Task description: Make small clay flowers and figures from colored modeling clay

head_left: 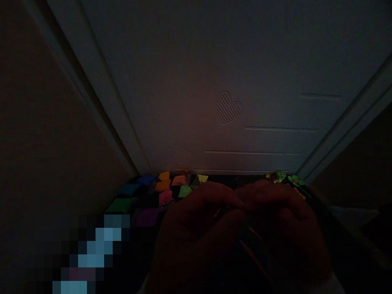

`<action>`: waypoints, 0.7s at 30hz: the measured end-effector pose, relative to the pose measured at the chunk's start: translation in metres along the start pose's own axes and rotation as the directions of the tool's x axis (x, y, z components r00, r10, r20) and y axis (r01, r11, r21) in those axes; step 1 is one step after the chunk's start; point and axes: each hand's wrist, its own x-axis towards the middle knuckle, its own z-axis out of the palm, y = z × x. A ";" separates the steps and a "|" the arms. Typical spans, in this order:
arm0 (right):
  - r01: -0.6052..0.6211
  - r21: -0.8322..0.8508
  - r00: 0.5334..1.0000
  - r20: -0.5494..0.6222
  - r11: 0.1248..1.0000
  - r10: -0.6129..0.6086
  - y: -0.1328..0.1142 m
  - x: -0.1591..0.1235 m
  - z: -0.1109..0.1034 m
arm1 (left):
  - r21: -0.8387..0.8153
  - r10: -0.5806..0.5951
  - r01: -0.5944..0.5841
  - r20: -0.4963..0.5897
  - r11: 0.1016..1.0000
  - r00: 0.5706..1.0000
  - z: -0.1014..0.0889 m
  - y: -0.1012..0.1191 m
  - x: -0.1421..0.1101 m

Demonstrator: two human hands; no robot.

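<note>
In dim light, my left hand [196, 232] and my right hand [290, 220] meet at the fingertips above a dark surface. Both are closed in a pinch. Whatever lies between the fingertips is too dark and small to name. A thin reddish strip [254, 255] shows below the fingers, between the two hands. I cannot tell whether it is held or lies on the surface.
Small coloured packets, among them a green one [121, 205], a purple one [147, 217] and an orange one [163, 185], sit at the back left. Green flower-like pieces [295, 180] lie back right. Behind rises a pale panel [183, 81] with embossed hearts. A blurred-out patch covers the lower left.
</note>
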 end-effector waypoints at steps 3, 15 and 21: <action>-0.023 0.005 1.000 -0.015 1.000 0.023 0.001 0.002 0.000 | -0.041 -0.023 0.024 0.038 0.999 0.999 -0.002 0.000 0.001; 0.098 -0.161 0.995 0.007 0.982 -0.098 -0.004 0.004 0.001 | 0.006 0.066 -0.066 0.042 0.998 0.997 0.002 0.003 -0.003; 0.128 -0.202 0.989 -0.045 0.971 -0.140 -0.005 0.002 0.005 | 0.089 0.181 -0.180 0.003 0.980 0.984 0.007 0.005 -0.003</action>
